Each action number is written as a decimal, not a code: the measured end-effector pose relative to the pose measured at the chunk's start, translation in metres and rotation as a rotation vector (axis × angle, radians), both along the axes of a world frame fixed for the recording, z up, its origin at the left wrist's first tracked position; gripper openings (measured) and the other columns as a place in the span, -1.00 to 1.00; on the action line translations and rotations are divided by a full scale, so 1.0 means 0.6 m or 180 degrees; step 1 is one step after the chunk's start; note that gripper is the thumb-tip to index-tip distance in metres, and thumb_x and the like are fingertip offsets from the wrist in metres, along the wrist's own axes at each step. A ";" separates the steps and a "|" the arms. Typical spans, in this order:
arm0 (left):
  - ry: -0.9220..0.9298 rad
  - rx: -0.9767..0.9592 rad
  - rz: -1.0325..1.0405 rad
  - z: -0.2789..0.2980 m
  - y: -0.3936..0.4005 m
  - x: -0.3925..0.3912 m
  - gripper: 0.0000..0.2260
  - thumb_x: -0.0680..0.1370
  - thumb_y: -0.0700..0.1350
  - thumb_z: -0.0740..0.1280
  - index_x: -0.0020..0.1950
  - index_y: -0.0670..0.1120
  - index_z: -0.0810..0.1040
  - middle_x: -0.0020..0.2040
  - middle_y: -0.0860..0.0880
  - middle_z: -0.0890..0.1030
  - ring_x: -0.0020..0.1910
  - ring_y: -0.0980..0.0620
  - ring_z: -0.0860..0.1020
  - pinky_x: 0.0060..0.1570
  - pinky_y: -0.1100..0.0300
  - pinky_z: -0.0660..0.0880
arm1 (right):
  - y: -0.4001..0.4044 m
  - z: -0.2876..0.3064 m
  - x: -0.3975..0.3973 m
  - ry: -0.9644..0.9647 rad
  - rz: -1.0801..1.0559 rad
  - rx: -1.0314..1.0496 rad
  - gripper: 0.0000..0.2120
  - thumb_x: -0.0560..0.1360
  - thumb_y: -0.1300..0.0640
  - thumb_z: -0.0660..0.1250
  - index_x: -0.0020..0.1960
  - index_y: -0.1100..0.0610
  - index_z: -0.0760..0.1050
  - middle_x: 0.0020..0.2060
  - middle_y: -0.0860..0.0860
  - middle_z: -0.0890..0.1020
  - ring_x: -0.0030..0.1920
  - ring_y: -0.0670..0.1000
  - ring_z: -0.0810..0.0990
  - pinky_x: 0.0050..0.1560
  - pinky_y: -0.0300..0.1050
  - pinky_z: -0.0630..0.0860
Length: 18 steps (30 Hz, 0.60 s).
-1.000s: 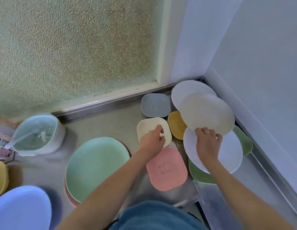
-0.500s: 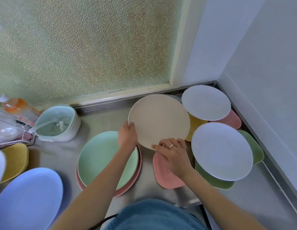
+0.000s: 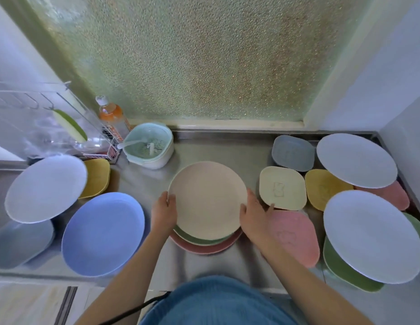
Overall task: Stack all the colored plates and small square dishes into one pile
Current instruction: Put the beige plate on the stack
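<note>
Your left hand [image 3: 163, 211] and right hand [image 3: 252, 218] grip opposite rims of the round beige plate [image 3: 208, 199], forearms converging, over the green plate [image 3: 199, 240] and pink plate [image 3: 204, 248] on the steel counter [image 3: 227, 151].

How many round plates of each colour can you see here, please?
White plates: 3
Blue plate: 1
Beige plate: 1
Green plate: 1
Pink plate: 1
Total: 7
Green piece under the near right white plate excluded: shape hidden.

A frosted window [image 3: 192, 62] glows behind a steel counter [image 3: 218, 146].
</note>
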<state>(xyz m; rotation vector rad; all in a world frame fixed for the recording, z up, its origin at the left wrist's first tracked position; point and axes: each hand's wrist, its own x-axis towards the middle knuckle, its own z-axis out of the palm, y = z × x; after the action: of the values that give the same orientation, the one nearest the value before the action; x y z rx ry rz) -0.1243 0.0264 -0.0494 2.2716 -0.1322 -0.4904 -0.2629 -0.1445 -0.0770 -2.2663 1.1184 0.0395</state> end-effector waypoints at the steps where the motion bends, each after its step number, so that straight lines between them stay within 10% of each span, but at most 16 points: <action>1: -0.0044 0.0053 -0.0107 0.000 0.007 0.001 -0.80 0.62 -0.12 0.09 -0.07 -0.22 0.40 -0.24 -0.14 0.49 -0.19 -0.15 0.46 -0.27 0.08 0.33 | 0.007 -0.003 0.004 0.0029 -0.0025 -0.0074 -0.47 0.55 0.16 0.10 0.49 0.03 0.06 0.34 0.01 0.43 0.38 0.03 0.34 0.43 0.33 -0.11; 8: -0.0171 0.1282 -0.0832 -0.009 0.035 0.017 -0.73 0.59 -0.14 0.06 0.28 -0.08 0.27 -0.06 -0.14 0.56 -0.17 -0.13 0.42 -0.17 0.05 0.38 | 0.035 0.008 0.007 0.0346 0.0134 -0.0452 -0.47 0.59 0.17 0.07 0.52 0.06 0.00 0.50 0.00 0.18 0.51 0.02 0.07 0.42 0.34 -0.12; 18: -0.0170 0.1176 -0.1006 -0.018 0.040 0.026 -0.69 0.60 -0.14 0.03 0.35 -0.03 0.23 -0.25 -0.04 0.46 -0.19 -0.14 0.46 -0.20 0.07 0.38 | 0.036 -0.010 0.005 0.0638 0.0216 -0.0339 -0.48 0.63 0.12 -0.05 0.54 0.02 -0.14 0.54 -0.06 -0.02 0.53 -0.01 -0.12 0.42 0.36 -0.15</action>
<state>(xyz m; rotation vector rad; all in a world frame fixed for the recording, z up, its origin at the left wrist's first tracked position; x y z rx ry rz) -0.1085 0.0503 -0.0603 2.6409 -0.4665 -0.6626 -0.2600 -0.1232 -0.0833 -2.4375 1.1690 0.2444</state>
